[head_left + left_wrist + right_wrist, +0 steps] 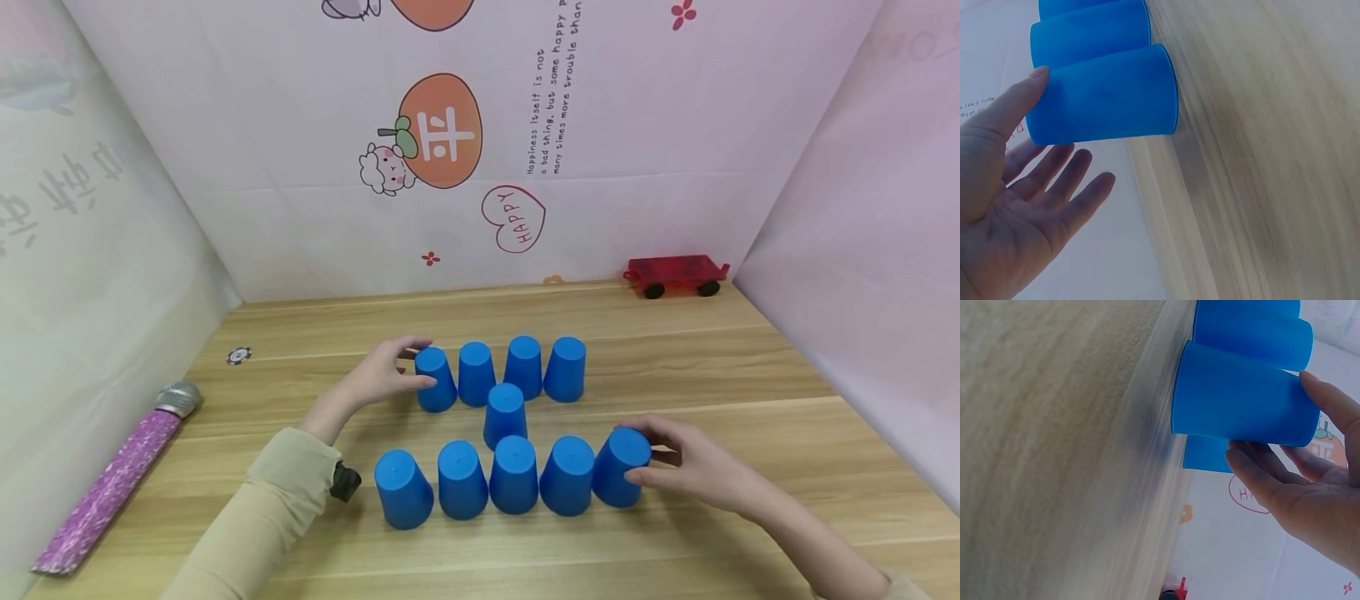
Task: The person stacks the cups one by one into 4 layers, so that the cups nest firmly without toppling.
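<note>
Upside-down blue cups stand in two rows with a single blue cup (505, 419) between them. At the left end of the far row is a blue cup (437, 385), with my left hand (381, 374) around its side. In the left wrist view the thumb (1036, 87) touches that cup while the other fingers spread loosely beside and behind it. My right hand (693, 467) holds the blue cup (619, 475) at the right end of the near row. Its thumb (1322, 390) lies on one side and its fingertips (1241, 464) on the other, near the cup's closed end.
A purple microphone (120, 475) lies along the left side of the wooden table (315, 333). Behind it is a small poker chip (238, 356). A red toy wagon (677, 275) stands at the back right. White printed sheets (300, 225) surround the table's back and sides.
</note>
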The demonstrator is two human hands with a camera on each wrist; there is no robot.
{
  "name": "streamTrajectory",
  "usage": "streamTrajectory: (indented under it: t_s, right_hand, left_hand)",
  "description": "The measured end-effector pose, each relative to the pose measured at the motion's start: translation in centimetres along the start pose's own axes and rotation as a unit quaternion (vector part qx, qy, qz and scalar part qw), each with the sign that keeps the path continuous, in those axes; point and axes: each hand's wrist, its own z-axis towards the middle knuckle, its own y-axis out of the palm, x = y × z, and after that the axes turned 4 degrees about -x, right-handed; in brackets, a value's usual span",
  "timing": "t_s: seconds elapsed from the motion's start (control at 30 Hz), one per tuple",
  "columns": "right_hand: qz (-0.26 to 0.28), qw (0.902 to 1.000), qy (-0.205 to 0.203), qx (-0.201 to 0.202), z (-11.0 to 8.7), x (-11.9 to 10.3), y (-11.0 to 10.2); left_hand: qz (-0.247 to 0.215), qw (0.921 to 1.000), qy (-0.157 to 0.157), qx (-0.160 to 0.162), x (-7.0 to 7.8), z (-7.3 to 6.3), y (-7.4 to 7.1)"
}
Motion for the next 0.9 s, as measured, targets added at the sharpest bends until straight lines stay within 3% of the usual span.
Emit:
streamTrajectory:
  t_s: [0.27, 0.6, 0.9]
  right_hand:
    - [0.003, 0.9999, 0.001, 0.011, -0.2, 0.2, 0.0]
    - [0.013, 0.9981, 0.032, 0.052, -0.5, 0.1, -0.2]
    - [0.002, 0.9926, 0.058, 0.107, -0.3, -0.2, -0.8]
  left_hand:
    - [-0.005, 0.9998, -0.004, 0.018, -0.4, -1.4, -0.6]
    - [-0.032, 0.9975, 0.007, 0.062, -0.6, -5.3, -2.1]
    - [-0.046, 0.9960, 0.006, 0.077, -0.8, -8.8, -2.1]
